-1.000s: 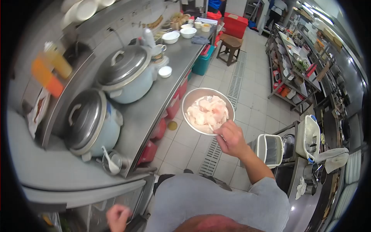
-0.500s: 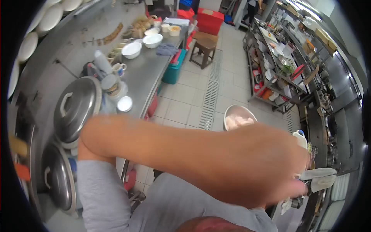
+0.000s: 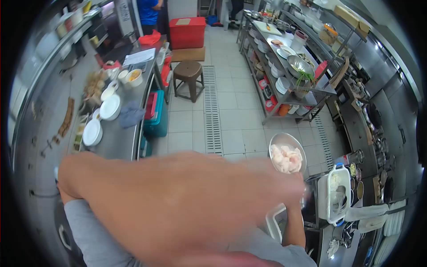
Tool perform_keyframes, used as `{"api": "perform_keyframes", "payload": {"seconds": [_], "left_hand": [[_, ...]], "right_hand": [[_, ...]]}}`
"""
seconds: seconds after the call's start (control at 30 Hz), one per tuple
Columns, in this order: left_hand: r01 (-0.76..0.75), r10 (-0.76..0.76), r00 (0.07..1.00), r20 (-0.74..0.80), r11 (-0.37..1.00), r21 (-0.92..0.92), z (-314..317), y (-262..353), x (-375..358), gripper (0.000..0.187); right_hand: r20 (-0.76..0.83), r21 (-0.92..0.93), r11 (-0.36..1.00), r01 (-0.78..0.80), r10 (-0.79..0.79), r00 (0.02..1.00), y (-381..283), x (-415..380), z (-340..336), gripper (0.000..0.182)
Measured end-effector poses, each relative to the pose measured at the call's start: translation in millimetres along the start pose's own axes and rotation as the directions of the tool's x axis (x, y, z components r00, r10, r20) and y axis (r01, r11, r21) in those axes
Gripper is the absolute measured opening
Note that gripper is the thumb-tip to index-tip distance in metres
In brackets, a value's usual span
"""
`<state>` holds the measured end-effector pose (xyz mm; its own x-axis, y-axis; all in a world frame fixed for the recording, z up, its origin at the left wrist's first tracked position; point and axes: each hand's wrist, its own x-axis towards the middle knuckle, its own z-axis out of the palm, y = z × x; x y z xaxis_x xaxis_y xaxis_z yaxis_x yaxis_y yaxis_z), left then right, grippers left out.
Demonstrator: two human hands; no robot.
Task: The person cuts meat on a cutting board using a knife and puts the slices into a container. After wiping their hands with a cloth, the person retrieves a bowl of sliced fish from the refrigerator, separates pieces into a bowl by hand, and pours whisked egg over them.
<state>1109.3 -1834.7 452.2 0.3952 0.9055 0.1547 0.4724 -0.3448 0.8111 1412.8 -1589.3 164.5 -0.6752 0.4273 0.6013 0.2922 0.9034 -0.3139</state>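
Observation:
My left forearm and hand (image 3: 231,196) stretch across the lower middle, very close to the camera and smeared by motion. The fingers cannot be made out. Behind them my right forearm rises, and my right hand (image 3: 293,187), partly hidden, is at the near rim of a metal bowl (image 3: 304,162). The bowl is tilted towards me, seemingly held in that hand. Inside lie several pale pinkish raw meat pieces (image 3: 287,158). Below, the corner of a light-rimmed container (image 3: 272,222) shows beside my right forearm.
A steel counter (image 3: 129,93) on the left carries white bowls (image 3: 110,107) and a blue-grey cloth (image 3: 131,114). Ahead are a brown stool (image 3: 189,75) and a red box (image 3: 187,33). A white tub (image 3: 334,196) and loaded steel racks (image 3: 284,75) stand right. A person in blue (image 3: 149,12) is far left.
My view has turned left and upward. My left hand has drawn back from the far right and now fills more of the middle. The meat bowl shows more fully, and my right forearm has appeared.

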Motion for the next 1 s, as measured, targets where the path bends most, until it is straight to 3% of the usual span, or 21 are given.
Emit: {"api": "perform_keyframes", "payload": {"seconds": [0.1, 0.2, 0.3, 0.4, 0.5, 0.63, 0.73, 1.0], "left_hand": [[0.217, -0.217, 0.972, -0.086, 0.976, -0.016, -67.4, -78.0, 25.2, 0.058], [0.383, -0.378, 0.909, -0.178, 0.924, -0.008, -98.4, -168.4, 37.1, 0.049], [0.483, -0.491, 0.858, -0.153, 0.871, -0.09, -122.6, -244.9, 56.3, 0.047], [0.564, -0.553, 0.811, -0.19, 0.826, 0.007, -154.8, -305.6, 80.1, 0.04], [0.521, -0.482, 0.823, -0.3, 0.851, 0.061, -197.4, -380.1, 92.7, 0.039], [0.516, -0.493, 0.821, -0.288, 0.856, 0.006, -281.0, -483.2, 118.4, 0.037], [0.436, -0.369, 0.864, -0.342, 0.888, 0.142, -350.2, -544.5, 157.5, 0.036], [0.322, -0.282, 0.923, -0.261, 0.938, 0.128, -495.3, -662.2, 296.6, 0.035]], "right_hand": [[-0.066, 0.06, 0.998, -0.021, 0.025, 0.998, 45.3, 74.7, 33.3, 0.021], [-0.108, 0.068, 0.997, 0.029, -0.022, 0.994, 105.3, 152.2, 71.8, 0.021], [-0.09, 0.077, 0.997, 0.003, 0.004, 0.996, 150.4, 213.9, 103.7, 0.021], [-0.07, 0.064, 0.998, -0.022, 0.027, 0.997, 190.4, 283.5, 141.2, 0.019], [-0.088, 0.066, 0.998, 0.015, -0.009, 0.996, 228.2, 355.4, 189.0, 0.017], [-0.08, 0.055, 0.998, -0.014, 0.018, 0.997, 276.1, 446.7, 250.9, 0.016], [-0.095, -0.005, 1.0, -0.005, 0.004, 0.995, 301.5, 524.4, 287.3, 0.014], [-0.111, -0.056, 0.992, -0.113, 0.106, 0.988, 417.2, 691.2, 385.2, 0.012]]}}
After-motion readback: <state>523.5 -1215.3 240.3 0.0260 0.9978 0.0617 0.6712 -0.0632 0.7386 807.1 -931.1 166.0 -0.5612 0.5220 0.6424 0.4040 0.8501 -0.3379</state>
